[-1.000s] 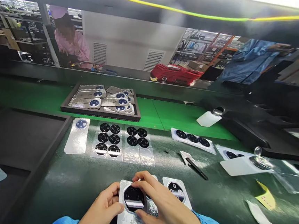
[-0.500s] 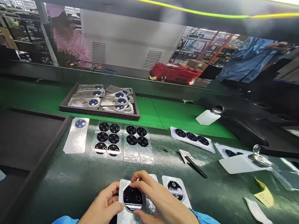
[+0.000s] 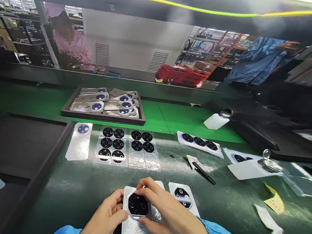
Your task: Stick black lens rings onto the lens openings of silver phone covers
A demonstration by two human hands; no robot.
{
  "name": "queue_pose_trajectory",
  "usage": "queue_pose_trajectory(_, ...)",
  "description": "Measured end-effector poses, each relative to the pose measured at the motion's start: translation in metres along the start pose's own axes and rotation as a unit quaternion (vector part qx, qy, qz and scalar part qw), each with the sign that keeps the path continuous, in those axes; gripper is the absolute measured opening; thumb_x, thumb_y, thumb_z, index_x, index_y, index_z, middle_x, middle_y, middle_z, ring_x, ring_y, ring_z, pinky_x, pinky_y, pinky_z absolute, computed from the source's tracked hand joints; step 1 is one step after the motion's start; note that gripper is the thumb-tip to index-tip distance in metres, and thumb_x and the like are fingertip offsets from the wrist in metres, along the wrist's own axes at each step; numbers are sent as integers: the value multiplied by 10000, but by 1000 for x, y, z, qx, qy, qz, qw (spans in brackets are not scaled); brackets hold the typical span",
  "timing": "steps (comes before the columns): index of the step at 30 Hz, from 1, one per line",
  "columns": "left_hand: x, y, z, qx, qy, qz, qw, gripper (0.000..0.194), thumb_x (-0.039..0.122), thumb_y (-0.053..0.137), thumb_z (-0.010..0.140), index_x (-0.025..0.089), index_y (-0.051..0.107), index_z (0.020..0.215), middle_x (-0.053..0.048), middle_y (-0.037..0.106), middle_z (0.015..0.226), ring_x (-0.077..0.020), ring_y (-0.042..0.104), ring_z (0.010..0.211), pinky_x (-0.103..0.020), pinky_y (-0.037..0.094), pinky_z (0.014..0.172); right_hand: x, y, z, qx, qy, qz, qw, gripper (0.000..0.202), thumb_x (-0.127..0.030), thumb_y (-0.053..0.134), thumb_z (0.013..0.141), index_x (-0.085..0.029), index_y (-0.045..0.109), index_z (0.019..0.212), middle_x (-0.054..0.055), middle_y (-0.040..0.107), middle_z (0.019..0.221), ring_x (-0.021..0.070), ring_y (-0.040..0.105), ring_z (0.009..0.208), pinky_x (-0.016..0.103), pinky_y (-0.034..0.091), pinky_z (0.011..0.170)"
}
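Pinching the silvery panel [image 3: 137, 233] by its left edge, the left hand [image 3: 101, 222] has its thumb and fingers clamped on it. Arched over the panel's black disc [image 3: 138, 205], the right hand's [image 3: 175, 213] fingers and thumb stand apart at its rim, and just beyond their knuckles another panel [image 3: 183, 198] lies on the counter [image 3: 101, 183].

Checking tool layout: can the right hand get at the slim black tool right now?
Probably: the right hand is busy at the black disc, but nothing tall blocks the slim black tool.
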State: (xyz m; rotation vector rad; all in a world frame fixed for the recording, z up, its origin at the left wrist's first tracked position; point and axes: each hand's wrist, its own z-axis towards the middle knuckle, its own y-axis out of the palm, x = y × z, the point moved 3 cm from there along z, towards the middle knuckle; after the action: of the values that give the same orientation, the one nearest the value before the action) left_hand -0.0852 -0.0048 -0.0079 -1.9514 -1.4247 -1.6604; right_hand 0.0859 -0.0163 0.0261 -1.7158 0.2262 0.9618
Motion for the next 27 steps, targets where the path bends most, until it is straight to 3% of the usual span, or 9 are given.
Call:
queue_pose_trajectory(11, -12, -7, -5, 42, -13, 80, 996, 439, 267, 465, 939, 270, 478, 1378, -21, 547, 1382, -264, 480, 1264, -391, 355, 1064, 0, 6, 0, 19, 3, -52, 998, 497, -103, 742, 783, -224, 497, 1199, 94, 505, 1236, 221, 620, 993, 391, 567, 835)
queue_pose_trajectory(16, -24, -8, -5, 118, -15, 110, 987, 527, 530, 410, 985, 254, 430, 1433, -43, 448, 1496, -269, 302, 1430, -371, 205, 1175, -1, 11, -1, 34, 1, -55, 998, 526, -79, 743, 756, -221, 480, 1189, 99, 510, 1235, 221, 631, 961, 397, 580, 799)
queue_pose_trajectory(19, -26, -6, -3, 103, 7, 132, 986, 589, 590, 393, 973, 252, 393, 1455, -54, 456, 1495, -270, 332, 1419, -374, 245, 1162, -1, 13, 0, 40, 4, -59, 997, 553, -66, 774, 730, -217, 480, 1174, 99, 516, 1227, 224, 635, 960, 392, 584, 795)
queue_pose_trajectory(23, -30, -10, -3, 99, -11, 136, 986, 638, 616, 443, 945, 283, 352, 1481, -27, 358, 1571, -284, 229, 1469, -362, 276, 1149, -4, 15, 2, 59, -4, -70, 996, 587, -60, 802, 713, -210, 484, 1183, 101, 533, 1210, 232, 636, 977, 390, 589, 802)
queue_pose_trajectory(27, -30, -10, -4, 88, -18, 124, 988, 616, 582, 437, 964, 289, 325, 1495, -21, 321, 1589, -269, 202, 1480, -378, 200, 1188, -7, 15, 1, 71, -14, -92, 993, 556, -65, 817, 700, -206, 512, 1144, 97, 554, 1182, 225, 645, 925, 383, 599, 763)
